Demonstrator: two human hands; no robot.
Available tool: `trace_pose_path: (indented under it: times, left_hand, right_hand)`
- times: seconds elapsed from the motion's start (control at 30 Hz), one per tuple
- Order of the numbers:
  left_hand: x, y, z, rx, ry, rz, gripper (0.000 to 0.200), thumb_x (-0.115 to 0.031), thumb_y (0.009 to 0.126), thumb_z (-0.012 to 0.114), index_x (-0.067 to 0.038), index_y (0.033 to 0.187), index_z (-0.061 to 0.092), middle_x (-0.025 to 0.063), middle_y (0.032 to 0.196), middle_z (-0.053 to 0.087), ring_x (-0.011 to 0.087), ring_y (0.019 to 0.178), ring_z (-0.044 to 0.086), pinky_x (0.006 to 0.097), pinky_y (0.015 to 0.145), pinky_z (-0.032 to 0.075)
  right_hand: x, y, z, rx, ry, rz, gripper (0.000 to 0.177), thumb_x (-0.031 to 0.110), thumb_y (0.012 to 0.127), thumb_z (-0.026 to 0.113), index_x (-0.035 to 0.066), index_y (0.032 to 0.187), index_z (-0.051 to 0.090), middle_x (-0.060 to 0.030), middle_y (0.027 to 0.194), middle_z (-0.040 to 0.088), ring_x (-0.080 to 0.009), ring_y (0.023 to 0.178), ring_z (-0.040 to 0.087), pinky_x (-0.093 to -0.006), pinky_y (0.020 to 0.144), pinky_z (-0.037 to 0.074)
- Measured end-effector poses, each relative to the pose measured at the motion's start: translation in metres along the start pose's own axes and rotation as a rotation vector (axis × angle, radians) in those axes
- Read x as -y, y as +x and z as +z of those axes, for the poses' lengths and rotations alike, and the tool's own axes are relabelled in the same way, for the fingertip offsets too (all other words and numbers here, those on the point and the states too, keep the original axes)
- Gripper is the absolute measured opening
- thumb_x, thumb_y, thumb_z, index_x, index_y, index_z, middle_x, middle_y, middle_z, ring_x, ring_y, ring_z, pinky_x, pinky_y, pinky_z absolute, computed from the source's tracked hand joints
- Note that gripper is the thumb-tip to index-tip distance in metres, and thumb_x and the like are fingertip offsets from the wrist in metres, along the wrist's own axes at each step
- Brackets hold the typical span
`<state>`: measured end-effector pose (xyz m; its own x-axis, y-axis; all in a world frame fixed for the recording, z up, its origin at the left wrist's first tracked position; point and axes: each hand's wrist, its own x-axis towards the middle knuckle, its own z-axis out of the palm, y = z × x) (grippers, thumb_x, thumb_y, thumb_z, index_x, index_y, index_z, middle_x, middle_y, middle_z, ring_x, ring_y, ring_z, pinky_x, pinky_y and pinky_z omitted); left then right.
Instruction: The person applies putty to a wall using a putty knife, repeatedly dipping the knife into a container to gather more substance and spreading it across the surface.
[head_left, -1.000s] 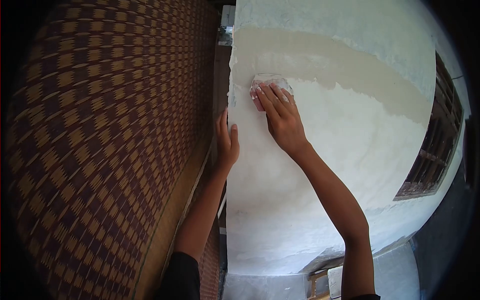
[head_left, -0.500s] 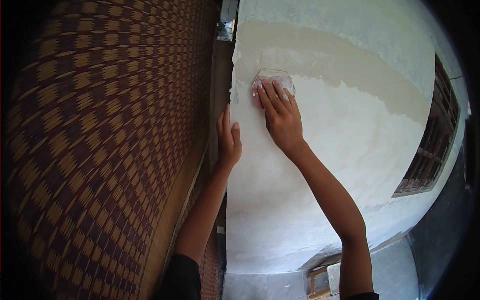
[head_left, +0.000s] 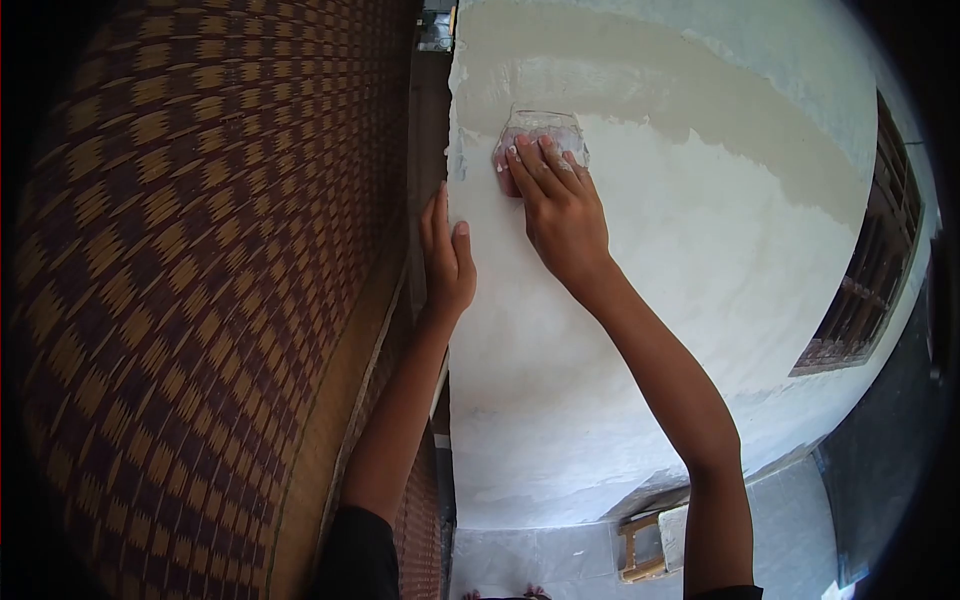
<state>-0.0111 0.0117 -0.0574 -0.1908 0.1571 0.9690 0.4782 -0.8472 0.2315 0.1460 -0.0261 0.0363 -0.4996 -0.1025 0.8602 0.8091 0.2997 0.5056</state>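
My right hand (head_left: pixel 563 205) presses a thin putty scraper (head_left: pixel 545 124) flat against the wall (head_left: pixel 640 290), fingers spread over its back. The scraper looks pale and partly see-through, with a pinkish patch on its left and white putty smears on it and on my fingertips. Around the blade's upper edge lies a damp, greyish-beige band of putty (head_left: pixel 620 70); below it the surface is whiter. My left hand (head_left: pixel 447 255) rests at the wall's left edge, fingers pointing up and thumb apart, holding nothing.
A woven brown and tan panel (head_left: pixel 210 270) stands close on the left. To the right is a barred window opening (head_left: pixel 870 250). Low down, a small wooden stool-like piece (head_left: pixel 640 550) stands on the grey tiled floor (head_left: pixel 560 560), with toes showing at the bottom edge.
The view has tilted down slightly, bringing toes into sight. My right hand and the scraper remain on the wall, slightly higher in view. My left hand stays at the wall's edge.
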Motion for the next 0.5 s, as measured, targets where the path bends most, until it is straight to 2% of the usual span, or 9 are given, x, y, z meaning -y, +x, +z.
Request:
trace_pose_path:
  times: [0.5]
  left_hand:
    - [0.0012, -0.0008, 0.0028, -0.03, 0.011, 0.028, 0.05, -0.021, 0.105, 0.036, 0.002, 0.149, 0.029, 0.0237, 0.144, 0.035, 0.0364, 0.133, 0.038, 0.0469, 0.111, 0.031]
  right_hand:
    - [0.0041, -0.0081, 0.0002, 0.078, -0.009, -0.022, 0.036, 0.011, 0.088, 0.06, 0.005, 0.124, 0.064, -0.0137, 0.133, 0.06, -0.0278, 0.121, 0.06, -0.0431, 0.101, 0.045]
